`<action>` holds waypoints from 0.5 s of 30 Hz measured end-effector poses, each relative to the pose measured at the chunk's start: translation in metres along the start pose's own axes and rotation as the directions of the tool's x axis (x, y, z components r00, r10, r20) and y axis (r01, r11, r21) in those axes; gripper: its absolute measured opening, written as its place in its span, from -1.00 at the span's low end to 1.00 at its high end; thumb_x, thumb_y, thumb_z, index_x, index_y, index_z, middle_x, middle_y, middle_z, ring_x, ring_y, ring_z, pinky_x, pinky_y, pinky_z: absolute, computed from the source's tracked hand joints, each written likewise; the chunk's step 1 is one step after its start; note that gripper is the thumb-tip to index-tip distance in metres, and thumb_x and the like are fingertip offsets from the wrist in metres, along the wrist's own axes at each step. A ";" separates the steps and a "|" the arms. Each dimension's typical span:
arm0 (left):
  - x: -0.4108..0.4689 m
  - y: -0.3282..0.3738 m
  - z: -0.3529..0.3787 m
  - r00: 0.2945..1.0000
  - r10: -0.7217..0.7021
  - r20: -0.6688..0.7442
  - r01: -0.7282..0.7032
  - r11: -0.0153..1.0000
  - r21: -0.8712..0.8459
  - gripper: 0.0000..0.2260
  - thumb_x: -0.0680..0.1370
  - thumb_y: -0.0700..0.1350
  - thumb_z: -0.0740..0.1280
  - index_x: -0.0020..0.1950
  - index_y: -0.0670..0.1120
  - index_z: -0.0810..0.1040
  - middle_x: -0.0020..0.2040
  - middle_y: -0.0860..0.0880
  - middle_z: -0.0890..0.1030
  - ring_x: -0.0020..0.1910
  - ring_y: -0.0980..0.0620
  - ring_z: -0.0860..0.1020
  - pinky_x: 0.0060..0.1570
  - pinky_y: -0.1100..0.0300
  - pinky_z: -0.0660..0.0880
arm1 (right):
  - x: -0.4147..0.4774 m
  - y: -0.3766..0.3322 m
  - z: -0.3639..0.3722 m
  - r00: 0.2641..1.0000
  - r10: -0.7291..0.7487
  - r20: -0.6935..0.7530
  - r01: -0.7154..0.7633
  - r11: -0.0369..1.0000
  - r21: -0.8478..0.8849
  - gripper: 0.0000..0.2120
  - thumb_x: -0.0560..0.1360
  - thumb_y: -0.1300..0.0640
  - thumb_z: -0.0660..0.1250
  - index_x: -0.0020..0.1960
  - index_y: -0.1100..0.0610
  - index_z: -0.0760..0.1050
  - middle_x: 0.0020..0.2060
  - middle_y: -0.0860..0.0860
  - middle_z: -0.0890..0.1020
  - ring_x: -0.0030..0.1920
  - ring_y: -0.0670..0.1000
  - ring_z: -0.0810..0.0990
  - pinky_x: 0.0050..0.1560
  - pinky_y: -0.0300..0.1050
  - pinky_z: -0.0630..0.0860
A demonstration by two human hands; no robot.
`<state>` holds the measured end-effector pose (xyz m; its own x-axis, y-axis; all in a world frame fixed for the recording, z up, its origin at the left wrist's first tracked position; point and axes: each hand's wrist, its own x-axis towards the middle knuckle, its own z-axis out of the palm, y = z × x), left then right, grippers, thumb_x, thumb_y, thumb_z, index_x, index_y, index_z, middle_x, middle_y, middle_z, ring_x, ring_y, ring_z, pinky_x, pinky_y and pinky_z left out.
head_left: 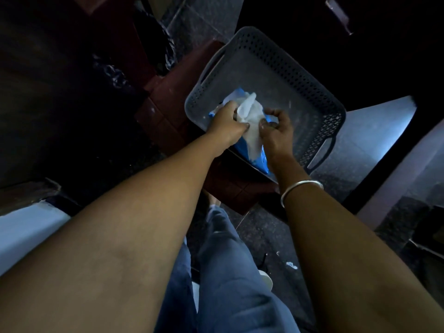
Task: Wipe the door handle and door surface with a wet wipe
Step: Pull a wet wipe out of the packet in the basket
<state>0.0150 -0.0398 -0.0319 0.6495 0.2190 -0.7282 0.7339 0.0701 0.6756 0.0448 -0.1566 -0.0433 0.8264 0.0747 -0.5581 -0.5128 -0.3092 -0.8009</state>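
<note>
Both forearms are filling the bottom of the view, reaching down over a pair of jeans (223,272) toward a grey perforated basket (300,75) that is sitting on a dark red stool (173,97). Inside the basket a blue wipe packet (258,157) is lying with its long axis running from near the person away up-left, and a white wet wipe (249,116) is rising out of its top. The left hand (228,123) is closing on the wipe's left edge — fingers curled, thumb pressing in — while the right hand (276,131) (a metal bangle (300,188) is circling that wrist) is pinching the wipe's right side between thumb and fingertips. So the wipe is sitting directly between the two hands, each about equally near. Whether it is fully free of the packet is hard to make out, since the hands are covering the opening. No door or handle is showing clearly — the surroundings are too dark.
</note>
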 end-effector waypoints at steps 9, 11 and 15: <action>0.009 -0.004 0.003 0.996 -0.073 -0.051 0.066 0.990 -0.128 -0.87 0.52 -0.33 0.23 -0.04 -0.11 0.44 0.09 -0.21 0.55 0.04 -0.13 0.56 -0.12 -0.05 0.61 | 0.012 0.008 -0.004 0.998 0.006 -0.065 -0.019 0.979 -0.204 -0.83 0.50 0.26 0.28 -0.25 0.10 0.45 -0.38 -0.03 0.51 -0.35 -0.09 0.46 -0.31 -0.22 0.42; 0.010 -0.004 0.003 0.993 -0.072 -0.095 0.061 0.992 -0.111 -0.84 0.52 -0.31 0.23 -0.17 -0.05 0.43 0.06 -0.20 0.57 0.02 -0.14 0.58 -0.13 -0.04 0.62 | 0.012 0.008 -0.005 0.997 0.027 -0.074 -0.038 0.987 -0.157 -0.79 0.50 0.28 0.26 -0.25 0.04 0.42 -0.31 0.07 0.52 -0.29 0.01 0.49 -0.27 -0.11 0.43; 0.014 -0.001 0.001 0.985 -0.155 -0.077 0.134 0.964 -0.230 -0.79 0.51 -0.34 0.16 -0.09 -0.05 0.49 0.03 -0.16 0.58 0.01 -0.12 0.58 -0.13 0.00 0.62 | 0.013 0.002 -0.004 0.994 0.106 -0.035 -0.108 0.993 -0.049 -0.80 0.49 0.30 0.23 -0.20 0.02 0.44 -0.32 0.01 0.55 -0.41 -0.15 0.55 -0.41 -0.26 0.47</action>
<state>0.0233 -0.0380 -0.0431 0.5106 0.2794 -0.8131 0.7484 0.3212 0.5803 0.0554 -0.1598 -0.0517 0.7752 0.0079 -0.6317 -0.5867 -0.3618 -0.7245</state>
